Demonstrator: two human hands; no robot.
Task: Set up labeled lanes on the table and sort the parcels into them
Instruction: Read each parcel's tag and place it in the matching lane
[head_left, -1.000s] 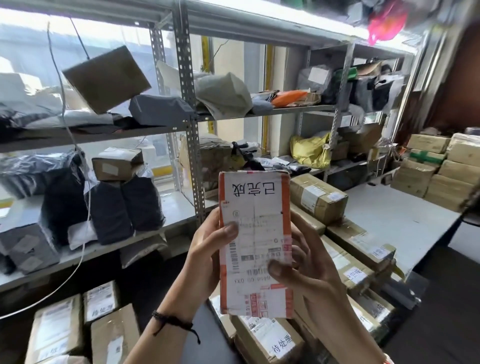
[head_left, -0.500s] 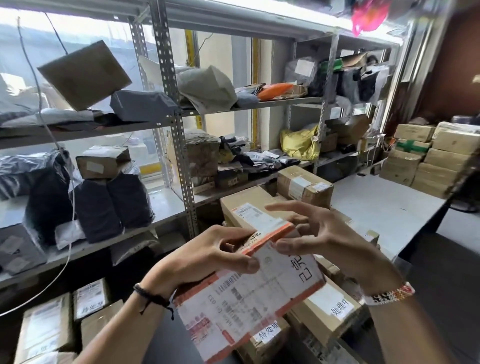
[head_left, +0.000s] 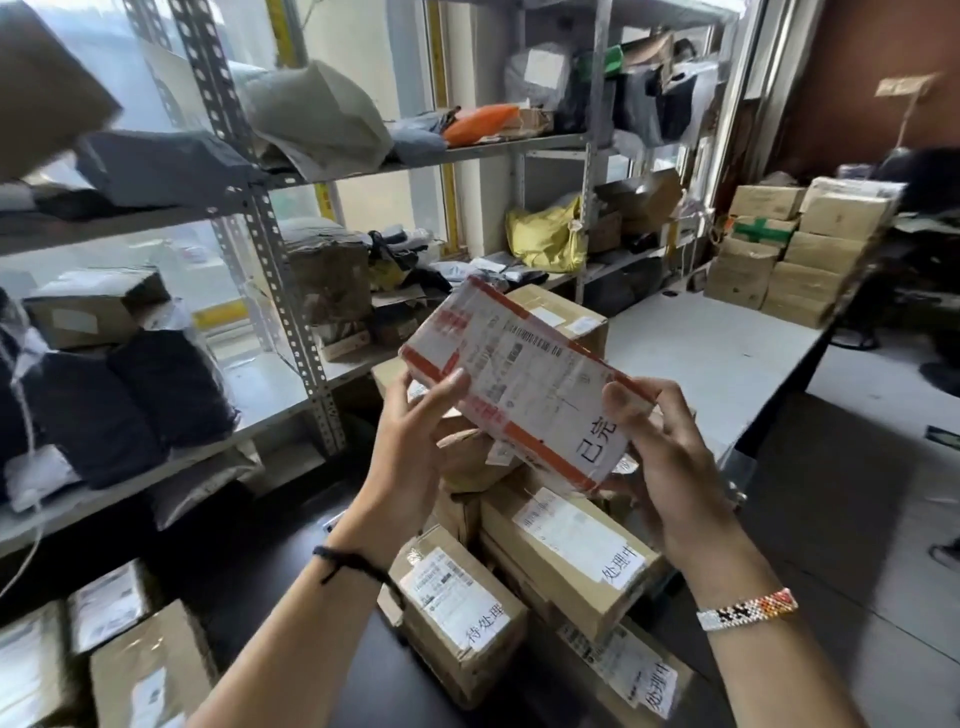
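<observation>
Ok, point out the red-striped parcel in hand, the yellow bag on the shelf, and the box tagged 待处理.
red-striped parcel (head_left: 524, 384): head view, on its white shipping label.
yellow bag (head_left: 543, 236): head view, on its crumpled front.
box tagged 待处理 (head_left: 447, 597): head view, on its top shipping label.

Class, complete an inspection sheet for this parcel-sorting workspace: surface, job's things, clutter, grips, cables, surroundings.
surface: white table, with stacked cartons at its far end.
job's things: red-edged parcel held up and tilted; labelled boxes piled beneath it.
clutter: bags and boxes crowd the metal shelves; a yellow bag lies among them.
grips: left hand and right hand each hold one end of the parcel.
cables: white cord hangs by the left shelf.
surroundings: window behind the shelves; brown wall at right.
</observation>
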